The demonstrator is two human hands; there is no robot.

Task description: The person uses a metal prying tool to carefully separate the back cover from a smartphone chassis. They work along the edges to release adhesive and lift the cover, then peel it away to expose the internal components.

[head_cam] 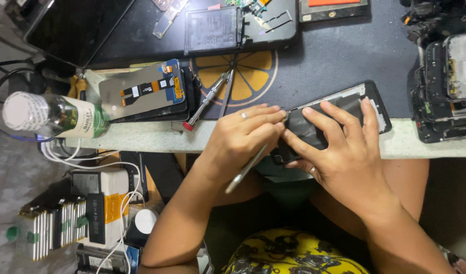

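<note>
- Nearest the camera, a yellow garment with a black pattern [294, 253] covers the seated person's lap, both forearms reaching up from it to the bench edge.
- The left hand [243, 139] is closed around a slim silver metal tool [248, 167], pinched like a pen so its tip meets the left edge of the phone, apparently to work at the seam.
- The right hand [339, 147] lies flat with fingers spread over a black rectangular smartphone with its back removed [339, 109], pressing it down so it stays put under the tool; the phone sits slantwise, half on the dark mat and half overhanging the pale speckled stone bench edge [420, 144] (close to the body, where force is easiest to apply).
- To the left, a clear plastic bottle with a white cap and green label [55, 115] lies on its side on the bench edge, with a replacement display panel with an orange flex cable [144, 91] just beside it.
- A red-tipped metal screwdriver [207, 99] rests within reach on the dark grey work mat printed with an orange citrus slice [339, 56].
- Farther back lie a flat black phone battery [212, 29] and, at far right, stacked opened black handsets [446, 86].
- Below the bench at left, stacked spare batteries and white cables [75, 218] crowd the floor.
</note>
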